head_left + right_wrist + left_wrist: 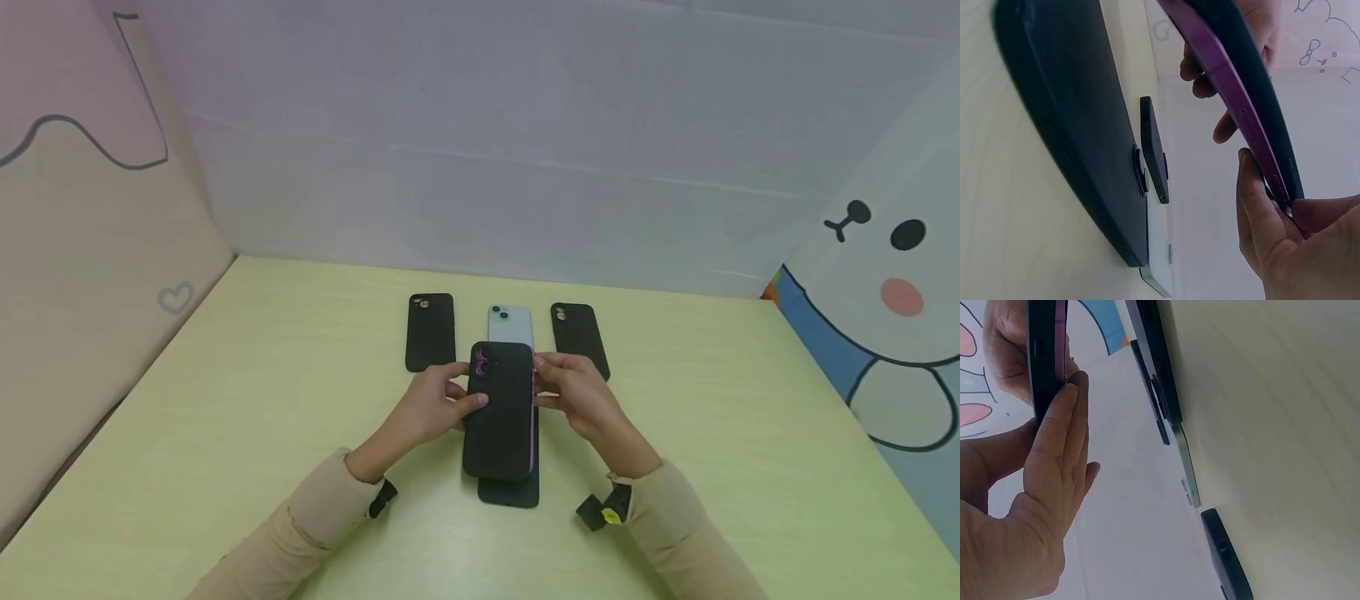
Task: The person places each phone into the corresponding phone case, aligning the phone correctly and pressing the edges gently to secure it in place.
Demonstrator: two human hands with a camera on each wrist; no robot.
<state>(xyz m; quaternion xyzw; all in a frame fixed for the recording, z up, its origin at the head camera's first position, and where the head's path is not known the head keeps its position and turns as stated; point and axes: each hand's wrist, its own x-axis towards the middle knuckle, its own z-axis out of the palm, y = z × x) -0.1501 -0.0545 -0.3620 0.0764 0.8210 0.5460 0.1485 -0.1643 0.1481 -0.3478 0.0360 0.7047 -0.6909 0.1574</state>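
Above the middle of the worktop (262, 400), a purple smartphone (1235, 94) is held raised, with a black case (502, 417) over its back and the purple camera rings showing through the cutout at the far left corner. Along the right side the purple frame stands exposed outside the case. The left hand (435, 402) grips the left edge, thumb on the case's back and fingers beneath. The right hand (581, 387) pinches the right edge near its far end, thumb against the case and fingers on the phone's side.

Below them, partly covered from above, a second black case (510, 493) lies on the worktop, its near end visible. Just beyond it is a pale blue smartphone (510, 323), camera end far. A third black case (431, 333) lies to the left of that phone, and a fourth black case (579, 333) to its right, slightly angled.
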